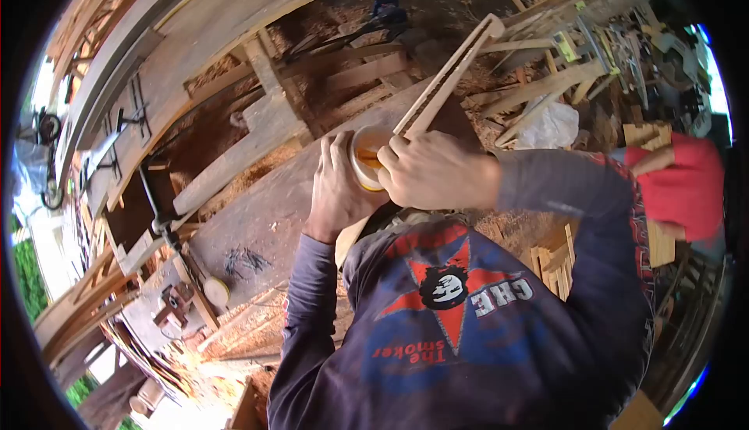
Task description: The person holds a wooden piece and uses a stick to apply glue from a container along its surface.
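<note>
A person in a dark long-sleeved shirt [468, 305] works over a wooden bench [257, 219] with a white container [364, 176] between both hands, its mouth facing up and orange-yellow contents showing inside. The left hand [337, 184] grips its left side; the right hand [437, 171], fingers curled, meets the right side of the rim, though what its fingertips pinch cannot be told. A long, pale wooden piece [460, 71], slotted along its length, extends from beside the right hand toward the far right, its long axis slanting away from the container. The right hand is the nearer to it. Dark nails [246, 260] lie on the bench at left; a person in red [686, 184] is at right.
</note>
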A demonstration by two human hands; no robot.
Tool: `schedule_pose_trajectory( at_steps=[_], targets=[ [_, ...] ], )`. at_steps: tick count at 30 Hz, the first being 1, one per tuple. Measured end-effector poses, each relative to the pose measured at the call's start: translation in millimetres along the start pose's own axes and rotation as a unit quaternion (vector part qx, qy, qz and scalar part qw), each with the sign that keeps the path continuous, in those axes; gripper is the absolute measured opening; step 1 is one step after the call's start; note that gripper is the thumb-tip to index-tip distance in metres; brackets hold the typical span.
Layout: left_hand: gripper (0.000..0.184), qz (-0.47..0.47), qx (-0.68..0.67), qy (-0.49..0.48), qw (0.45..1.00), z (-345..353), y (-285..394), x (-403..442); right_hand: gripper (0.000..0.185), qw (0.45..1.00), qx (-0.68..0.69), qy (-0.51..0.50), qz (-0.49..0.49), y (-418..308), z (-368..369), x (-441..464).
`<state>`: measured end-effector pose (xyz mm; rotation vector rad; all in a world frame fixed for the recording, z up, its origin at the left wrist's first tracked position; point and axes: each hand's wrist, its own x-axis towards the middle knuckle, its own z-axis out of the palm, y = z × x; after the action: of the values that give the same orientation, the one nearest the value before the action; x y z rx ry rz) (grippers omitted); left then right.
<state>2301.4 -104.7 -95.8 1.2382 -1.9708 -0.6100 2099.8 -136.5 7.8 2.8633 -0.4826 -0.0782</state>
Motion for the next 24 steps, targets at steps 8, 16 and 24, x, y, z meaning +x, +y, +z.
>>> schedule_pose_trajectory(
  at_steps=[8, 16, 24],
  targets=[
    [0.102, -0.058, -0.057, -0.062, 0.995, 23, 14, -11, 0.018, 0.776, 0.562, -0.023, 0.284, 40, 26, -78],
    [0.098, -0.069, -0.016, -0.081, 0.994, 45, -5, 15, 0.016, 0.609, 0.620, 0.046, 0.493, 26, 30, -167],
    [0.102, -0.066, 0.013, -0.045, 0.997, 59, -18, 33, 0.019, 0.611, 0.535, 0.079, 0.578, 43, 32, -224]
  ],
)
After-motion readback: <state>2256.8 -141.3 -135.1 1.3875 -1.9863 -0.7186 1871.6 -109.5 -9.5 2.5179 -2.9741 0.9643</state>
